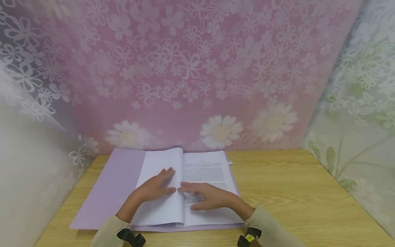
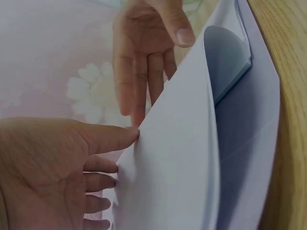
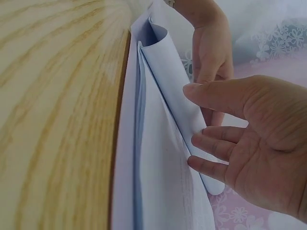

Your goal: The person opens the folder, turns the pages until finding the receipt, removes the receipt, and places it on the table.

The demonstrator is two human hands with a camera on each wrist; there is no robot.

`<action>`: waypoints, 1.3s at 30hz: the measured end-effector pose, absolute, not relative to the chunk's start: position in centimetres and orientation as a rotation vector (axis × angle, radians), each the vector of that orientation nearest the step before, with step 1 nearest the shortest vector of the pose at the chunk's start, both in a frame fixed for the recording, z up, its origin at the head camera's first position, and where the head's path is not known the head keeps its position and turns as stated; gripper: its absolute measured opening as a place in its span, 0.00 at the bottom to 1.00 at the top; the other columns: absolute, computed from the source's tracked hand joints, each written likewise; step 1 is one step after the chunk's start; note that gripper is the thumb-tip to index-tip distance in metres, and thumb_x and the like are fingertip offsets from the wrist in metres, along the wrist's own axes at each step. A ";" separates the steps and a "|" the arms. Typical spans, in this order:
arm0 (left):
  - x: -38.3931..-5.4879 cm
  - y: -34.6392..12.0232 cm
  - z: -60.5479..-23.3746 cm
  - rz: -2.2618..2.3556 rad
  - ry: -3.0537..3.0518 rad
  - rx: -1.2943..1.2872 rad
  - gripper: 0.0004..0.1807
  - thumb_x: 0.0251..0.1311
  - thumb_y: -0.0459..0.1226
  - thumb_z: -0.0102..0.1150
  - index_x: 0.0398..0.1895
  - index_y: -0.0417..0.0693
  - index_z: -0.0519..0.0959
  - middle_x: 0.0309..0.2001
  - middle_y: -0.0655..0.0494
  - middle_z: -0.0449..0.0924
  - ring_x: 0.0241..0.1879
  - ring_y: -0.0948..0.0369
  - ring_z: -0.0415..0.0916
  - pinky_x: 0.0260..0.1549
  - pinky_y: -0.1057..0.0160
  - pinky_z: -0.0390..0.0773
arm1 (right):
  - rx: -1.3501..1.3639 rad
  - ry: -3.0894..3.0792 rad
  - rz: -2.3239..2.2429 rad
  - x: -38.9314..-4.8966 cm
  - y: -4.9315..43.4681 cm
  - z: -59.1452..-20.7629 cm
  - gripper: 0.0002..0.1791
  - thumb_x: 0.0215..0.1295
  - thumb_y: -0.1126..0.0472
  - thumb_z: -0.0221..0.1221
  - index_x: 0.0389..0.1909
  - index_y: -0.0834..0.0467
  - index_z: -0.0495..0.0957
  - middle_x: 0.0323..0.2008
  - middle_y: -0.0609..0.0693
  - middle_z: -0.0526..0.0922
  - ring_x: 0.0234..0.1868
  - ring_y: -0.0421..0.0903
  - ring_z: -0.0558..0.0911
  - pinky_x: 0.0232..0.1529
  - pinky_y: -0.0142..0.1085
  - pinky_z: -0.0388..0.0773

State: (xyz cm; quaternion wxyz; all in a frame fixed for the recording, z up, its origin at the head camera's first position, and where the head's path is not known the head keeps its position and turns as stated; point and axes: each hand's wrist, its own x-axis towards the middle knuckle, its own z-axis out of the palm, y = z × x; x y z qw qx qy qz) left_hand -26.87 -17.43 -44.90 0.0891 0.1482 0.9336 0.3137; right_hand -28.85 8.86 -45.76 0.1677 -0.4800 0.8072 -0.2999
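A lavender folder (image 1: 114, 181) lies spread on the table with a stack of white sheets in it. Turned over to the left are blank-backed sheets (image 1: 160, 212), which bulge in a rounded fold (image 3: 172, 67) near the middle. To their right lies a printed page (image 1: 205, 171) with dense text. My left hand (image 1: 155, 186) rests on the turned sheets, fingers spread, its thumb touching the paper. My right hand (image 1: 211, 196) is over the printed page, fingers stretched leftward with the tips at the fold. Neither hand pinches a sheet.
The wood-grain table (image 1: 293, 192) extends to the right of the folder. A pink flowered backdrop (image 1: 185, 85) stands right behind the folder, with pale flowered sheeting (image 1: 364, 120) along the right side. A small white tab (image 1: 230, 163) sticks out at the folder's right edge.
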 end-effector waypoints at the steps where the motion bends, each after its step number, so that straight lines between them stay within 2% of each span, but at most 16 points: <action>1: -26.9 -17.4 -44.9 0.922 2.768 0.432 0.41 0.67 0.47 0.64 0.78 0.41 0.61 0.80 0.42 0.55 0.80 0.40 0.47 0.75 0.36 0.56 | -1.359 2.300 -0.856 -29.0 9.0 -45.6 0.37 0.68 0.58 0.66 0.76 0.50 0.66 0.79 0.53 0.60 0.79 0.51 0.63 0.75 0.44 0.66; 9: -26.6 -17.2 -45.0 0.860 2.688 0.353 0.51 0.62 0.51 0.68 0.79 0.36 0.55 0.79 0.36 0.53 0.79 0.39 0.51 0.75 0.39 0.57 | -1.226 2.466 -0.980 -31.4 11.7 -44.4 0.36 0.70 0.55 0.64 0.77 0.51 0.64 0.77 0.52 0.66 0.76 0.55 0.68 0.70 0.55 0.71; 14: -26.6 -17.4 -45.3 0.861 2.668 0.382 0.57 0.56 0.52 0.74 0.79 0.34 0.54 0.79 0.34 0.52 0.79 0.38 0.50 0.75 0.40 0.56 | -1.018 2.630 -1.065 -33.8 14.6 -44.1 0.37 0.71 0.54 0.63 0.78 0.55 0.62 0.76 0.58 0.65 0.76 0.62 0.66 0.71 0.61 0.67; 18: -26.8 -17.7 -45.5 0.847 2.666 0.388 0.60 0.51 0.52 0.77 0.80 0.36 0.54 0.79 0.35 0.52 0.79 0.39 0.49 0.76 0.40 0.56 | -0.816 2.700 -1.158 -35.7 16.7 -44.9 0.39 0.71 0.57 0.63 0.78 0.62 0.59 0.77 0.64 0.61 0.77 0.68 0.61 0.71 0.65 0.63; 22: -26.9 -17.9 -45.6 0.843 2.660 0.362 0.60 0.49 0.51 0.79 0.80 0.39 0.55 0.80 0.37 0.53 0.80 0.40 0.50 0.76 0.41 0.56 | -0.680 2.696 -1.242 -36.9 17.7 -46.1 0.41 0.70 0.62 0.63 0.78 0.67 0.55 0.78 0.67 0.56 0.78 0.69 0.57 0.74 0.64 0.60; 26: -26.9 -17.9 -45.5 0.843 2.652 0.349 0.60 0.49 0.51 0.79 0.80 0.40 0.55 0.80 0.38 0.53 0.80 0.41 0.49 0.76 0.41 0.56 | -0.630 2.654 -1.274 -37.5 18.1 -46.9 0.45 0.69 0.63 0.64 0.79 0.69 0.50 0.79 0.69 0.52 0.77 0.70 0.57 0.74 0.62 0.61; 33: -26.9 -18.0 -45.2 0.833 2.657 0.364 0.60 0.49 0.51 0.79 0.80 0.39 0.55 0.80 0.37 0.53 0.80 0.40 0.50 0.76 0.40 0.56 | -0.578 2.615 -1.257 -37.9 18.3 -47.6 0.46 0.70 0.61 0.63 0.80 0.68 0.46 0.75 0.71 0.62 0.71 0.69 0.70 0.69 0.59 0.70; 39: -26.8 -18.0 -45.2 0.848 2.645 0.353 0.61 0.48 0.51 0.79 0.80 0.39 0.55 0.80 0.36 0.53 0.80 0.39 0.49 0.76 0.39 0.56 | -0.540 2.620 -1.235 -38.1 18.2 -48.0 0.47 0.71 0.60 0.63 0.80 0.67 0.46 0.76 0.69 0.60 0.74 0.67 0.67 0.71 0.58 0.67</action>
